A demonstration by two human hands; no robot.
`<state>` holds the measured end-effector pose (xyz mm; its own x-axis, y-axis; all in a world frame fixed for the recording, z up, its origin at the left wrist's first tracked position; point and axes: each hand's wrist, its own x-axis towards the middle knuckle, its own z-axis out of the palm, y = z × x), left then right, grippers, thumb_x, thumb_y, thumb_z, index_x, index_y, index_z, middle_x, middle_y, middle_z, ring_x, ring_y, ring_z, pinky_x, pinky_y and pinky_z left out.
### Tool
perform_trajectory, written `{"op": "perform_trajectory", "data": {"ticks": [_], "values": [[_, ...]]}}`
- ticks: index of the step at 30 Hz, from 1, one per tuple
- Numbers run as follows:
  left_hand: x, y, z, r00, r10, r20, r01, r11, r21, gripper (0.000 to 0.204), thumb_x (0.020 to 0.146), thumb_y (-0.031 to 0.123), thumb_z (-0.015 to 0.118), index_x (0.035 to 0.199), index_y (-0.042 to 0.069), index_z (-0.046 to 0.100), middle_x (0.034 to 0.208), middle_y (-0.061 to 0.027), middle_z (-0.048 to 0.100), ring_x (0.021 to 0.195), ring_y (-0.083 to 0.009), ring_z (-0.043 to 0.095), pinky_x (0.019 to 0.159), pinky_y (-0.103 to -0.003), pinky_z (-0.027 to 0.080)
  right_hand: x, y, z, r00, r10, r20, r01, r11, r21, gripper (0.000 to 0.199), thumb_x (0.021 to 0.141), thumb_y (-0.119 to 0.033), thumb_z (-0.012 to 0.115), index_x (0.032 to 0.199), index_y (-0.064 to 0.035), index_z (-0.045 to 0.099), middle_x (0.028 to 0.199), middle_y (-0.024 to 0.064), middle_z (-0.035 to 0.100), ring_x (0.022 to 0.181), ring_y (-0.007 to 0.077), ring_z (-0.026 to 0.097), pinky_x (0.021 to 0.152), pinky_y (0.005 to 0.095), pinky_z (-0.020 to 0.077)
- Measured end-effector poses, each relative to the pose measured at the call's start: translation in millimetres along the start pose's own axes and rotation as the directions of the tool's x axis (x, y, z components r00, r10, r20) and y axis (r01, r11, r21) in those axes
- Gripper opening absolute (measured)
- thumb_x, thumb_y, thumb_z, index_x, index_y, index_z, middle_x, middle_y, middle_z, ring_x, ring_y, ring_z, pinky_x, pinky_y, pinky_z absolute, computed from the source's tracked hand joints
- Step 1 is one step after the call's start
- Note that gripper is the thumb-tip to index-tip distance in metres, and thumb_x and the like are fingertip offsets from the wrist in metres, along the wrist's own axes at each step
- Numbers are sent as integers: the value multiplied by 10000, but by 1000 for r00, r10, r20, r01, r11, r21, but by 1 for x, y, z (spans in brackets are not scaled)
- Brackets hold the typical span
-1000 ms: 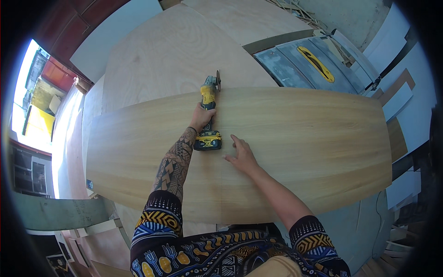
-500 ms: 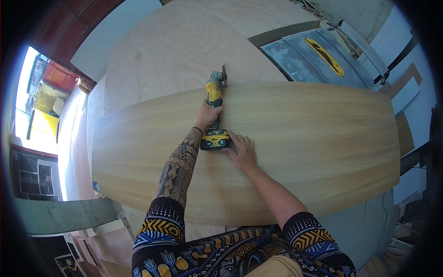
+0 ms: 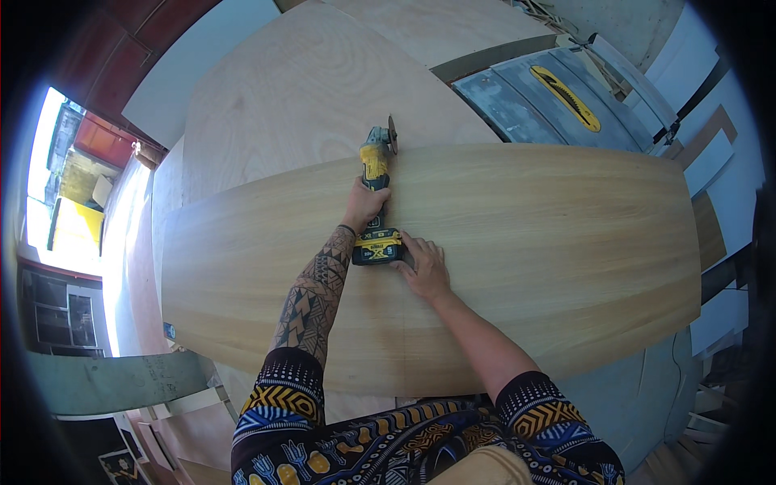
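Observation:
A yellow-and-black cordless angle grinder (image 3: 374, 164) lies lengthwise across a long wood-grained board (image 3: 550, 242). My left hand (image 3: 365, 202) is wrapped around its slim body. At the far end, the thin disc (image 3: 393, 133) stands on edge on the right side of the grinder's head, by the board's far edge. The battery pack (image 3: 377, 247) is at the near end, toward me. Beside it rests my right hand (image 3: 424, 267), its fingers stretched out over the board and its thumb and index finger against the pack's right side.
Beyond the board lies a large pale plywood sheet (image 3: 299, 97). A grey table saw (image 3: 501, 101) with a yellow insert (image 3: 566, 99) stands at the far right. Board offcuts (image 3: 711, 170) lean along the right side. A curved greenish panel (image 3: 121, 380) sits at the lower left.
The view has shifted very slightly. Both hands and the grinder keep the same places on the board.

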<state>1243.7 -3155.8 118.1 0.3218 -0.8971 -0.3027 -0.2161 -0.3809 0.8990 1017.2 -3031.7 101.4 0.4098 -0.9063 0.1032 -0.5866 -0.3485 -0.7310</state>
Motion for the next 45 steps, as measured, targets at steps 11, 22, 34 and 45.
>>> {"op": "perform_trajectory", "data": {"ticks": [11, 22, 34, 45], "values": [[-9, 10, 1, 1000, -3, 6, 3, 999, -43, 564, 853, 119, 798, 1301, -59, 503, 930, -128, 719, 692, -212, 735, 605, -378, 613, -1, 1, -2, 1000, 7, 25, -7, 1000, 20, 840, 998, -481, 787, 1718, -178, 477, 1372, 109, 675, 1253, 339, 618, 1136, 503, 420], [-2, -1, 0, 999, 0, -37, 0, 1000, 12, 610, 842, 197, 821, 1313, -69, 539, 960, -143, 738, 724, -235, 751, 658, -384, 619, 0, -1, -5, 1000, -6, 30, 5, 999, 39, 847, 993, -470, 793, 1715, -159, 477, 1375, 119, 671, 1258, 337, 617, 1125, 501, 424], [-10, 13, 3, 1000, -5, -23, 5, 1000, 3, 540, 860, 152, 798, 1273, -73, 533, 873, -125, 735, 655, -219, 733, 611, -370, 611, -1, 1, -3, 1000, -8, 4, 8, 1000, 26, 837, 993, -458, 795, 1709, -155, 484, 1354, 114, 668, 1253, 337, 613, 1126, 505, 424], [-13, 18, 4, 1000, -14, -15, 14, 1000, 1, 528, 866, 138, 802, 1271, -61, 528, 892, -136, 731, 642, -216, 725, 588, -379, 605, -2, 0, -6, 999, 28, 24, -29, 999, 20, 819, 1010, -465, 777, 1711, -164, 479, 1292, 116, 663, 1223, 347, 621, 1136, 528, 422]]}}
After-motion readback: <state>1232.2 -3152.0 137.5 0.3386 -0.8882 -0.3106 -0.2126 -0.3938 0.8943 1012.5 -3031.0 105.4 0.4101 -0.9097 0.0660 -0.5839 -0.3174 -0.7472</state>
